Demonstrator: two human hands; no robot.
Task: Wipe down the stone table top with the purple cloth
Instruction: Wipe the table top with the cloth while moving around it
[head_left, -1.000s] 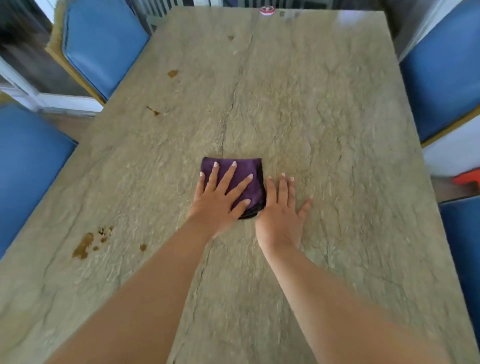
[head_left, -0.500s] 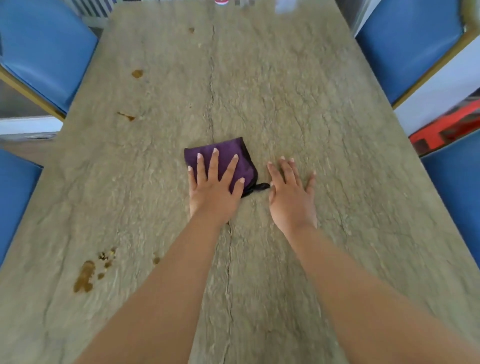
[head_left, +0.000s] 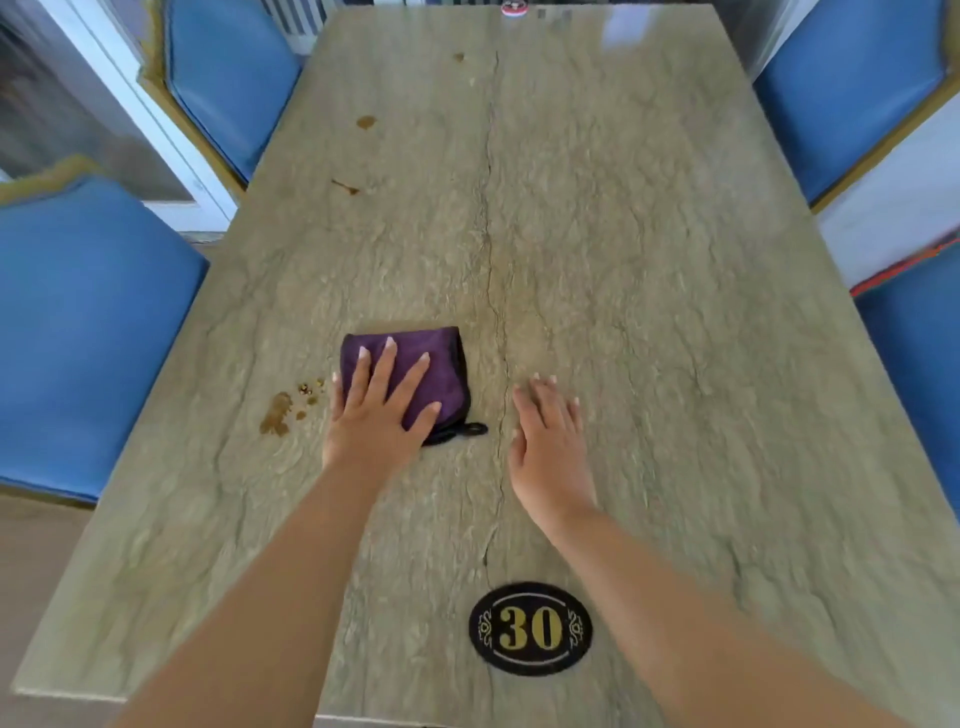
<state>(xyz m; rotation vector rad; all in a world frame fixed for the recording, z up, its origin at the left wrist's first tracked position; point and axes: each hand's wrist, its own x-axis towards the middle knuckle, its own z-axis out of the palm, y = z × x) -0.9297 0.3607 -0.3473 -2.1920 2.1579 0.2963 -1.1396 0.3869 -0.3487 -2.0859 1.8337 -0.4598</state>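
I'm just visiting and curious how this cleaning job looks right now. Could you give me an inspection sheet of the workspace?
Surface: stone table top, brown stains left of the cloth, smaller spots farther up.
Job's things: folded purple cloth flat on the table.
Clutter: black oval "30" plaque near the front edge; small round item at the far edge.
Hands: left hand presses the cloth, fingers spread; right hand flat on bare stone.
Cables: nothing seen.
Surroundings: blue chairs on both sides.
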